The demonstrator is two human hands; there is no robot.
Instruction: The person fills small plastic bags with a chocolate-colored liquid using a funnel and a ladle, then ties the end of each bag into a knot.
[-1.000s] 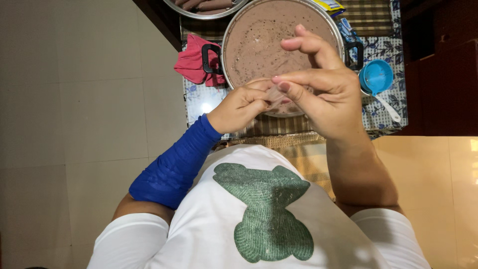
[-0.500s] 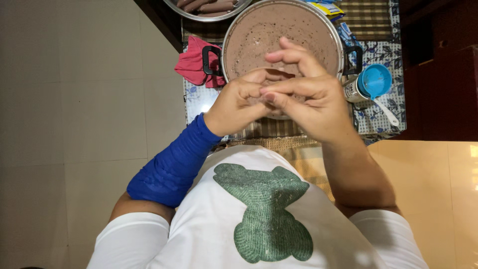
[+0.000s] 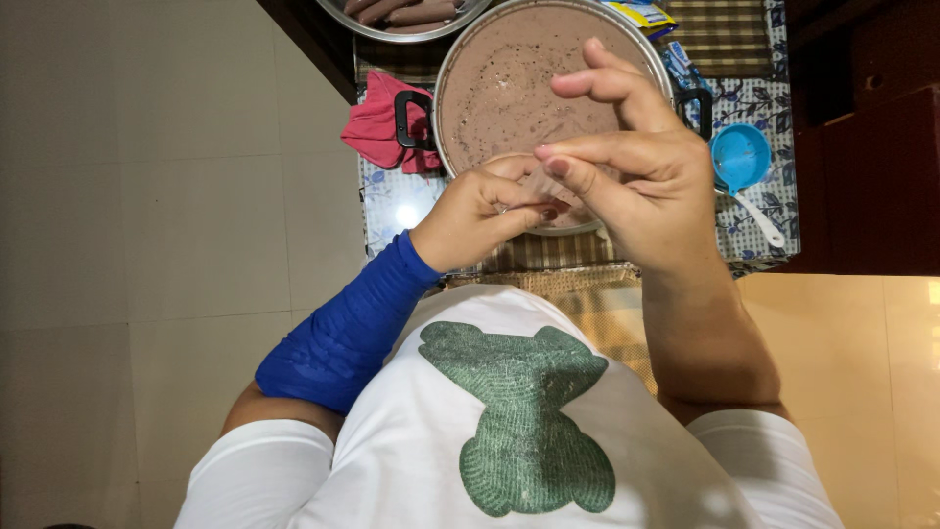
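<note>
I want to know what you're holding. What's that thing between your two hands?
In the head view, a small, thin clear wrapper sits pinched between the left hand and right hand, above the big pot of brown batter.

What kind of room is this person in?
Probably a home kitchen. A big metal pot with black handles holds brown batter, a round steel tray of brown rolls sits beyond it, and a small blue plastic funnel lies on the patterned table cover.

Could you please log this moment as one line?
left hand and right hand: pinching thin clear wrapper | over pot of brown batter | blue funnel right
</note>
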